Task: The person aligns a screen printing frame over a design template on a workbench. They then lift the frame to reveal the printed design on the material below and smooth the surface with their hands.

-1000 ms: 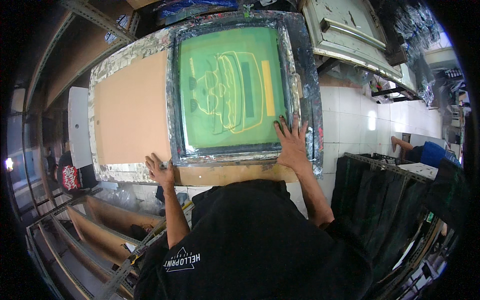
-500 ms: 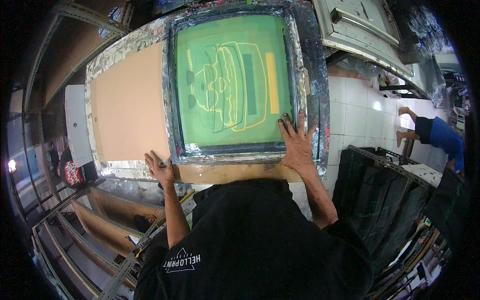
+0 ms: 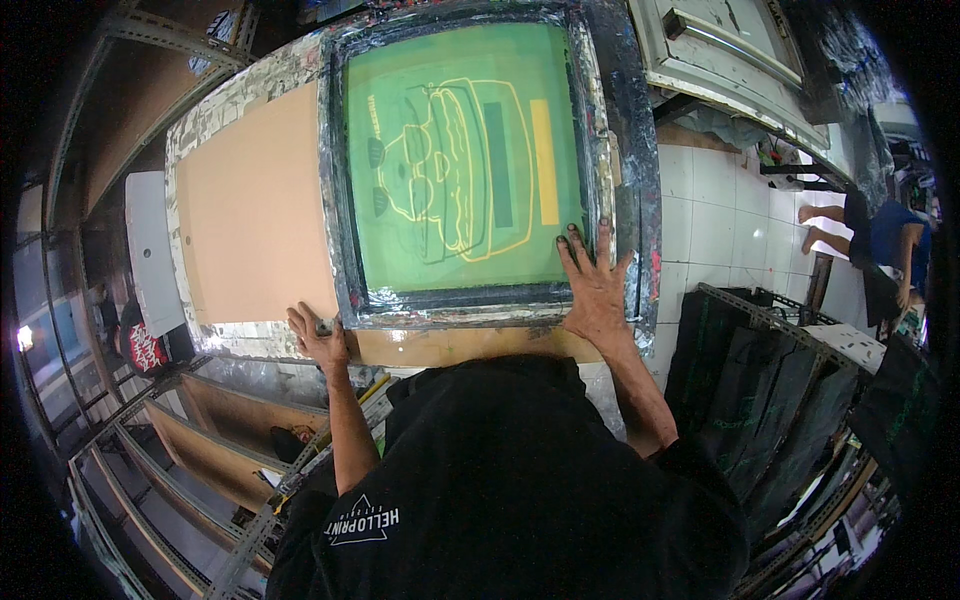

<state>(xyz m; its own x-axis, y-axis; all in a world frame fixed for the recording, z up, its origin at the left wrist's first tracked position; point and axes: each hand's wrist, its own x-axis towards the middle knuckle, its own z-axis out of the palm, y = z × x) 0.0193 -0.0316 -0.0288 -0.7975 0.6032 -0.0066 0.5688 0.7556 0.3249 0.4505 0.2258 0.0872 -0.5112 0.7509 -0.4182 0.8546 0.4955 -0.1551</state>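
A screen-printing frame point(image 3: 336, 200) with dark, ink-stained edges and green mesh point(image 3: 400, 75) sits on the worktable. The mesh carries a cartoon outline in yellow and dark green, with two upright bars beside it. My right hand point(image 3: 598, 290) lies spread over the frame's near right corner, its darkened fingertips on the rim and the mesh edge. Left of the frame is a plain beige sheet point(image 3: 250, 200) on a paint-spotted board. At that sheet's near right corner rests my left hand point(image 3: 322, 338), fingers extended and slightly apart, holding nothing I can see.
A worn white cabinet or table point(image 3: 715, 45) stands beyond the far right corner. Metal racks with wooden shelves point(image 3: 220, 440) are at the lower left. Dark sheets point(image 3: 735, 370) hang by a rack on the right. Another person in blue point(image 3: 897, 240) is at the far right.
Both my hands stay in the same places. The view has shifted slightly. At the far right, the other person has changed posture, and an arm now shows.
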